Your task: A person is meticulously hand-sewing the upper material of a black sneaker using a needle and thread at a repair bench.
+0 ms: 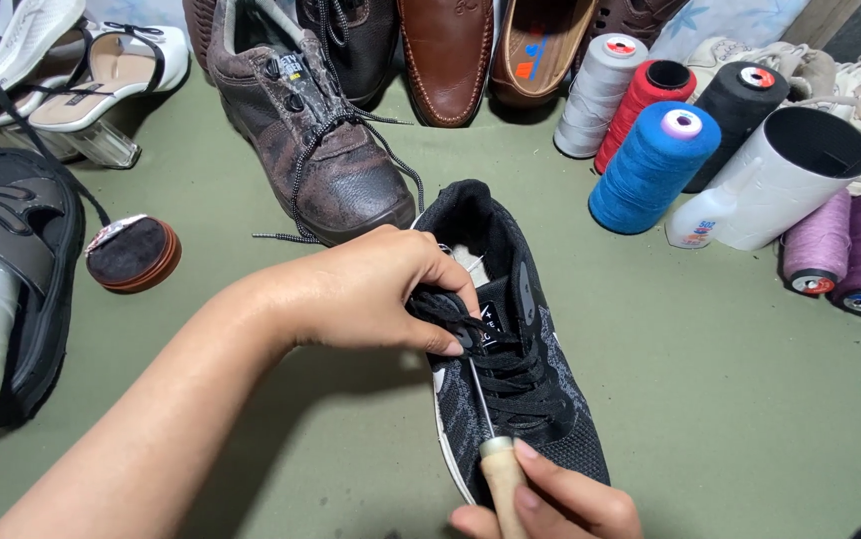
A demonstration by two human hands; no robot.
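Our left hand pinches the black laces and tongue of the black sneaker, which lies on the green table directly under both hands. Our right hand is closed around the wooden handle of an awl, whose metal shaft runs up to the laces by the left fingertips. Beyond the left hand stands a brown boot; up and to the right of the grip sits a blue thread spool.

Around the black sneaker: six thread spools, one wooden-handled awl, one brown boot, two loafers, and one round tin.
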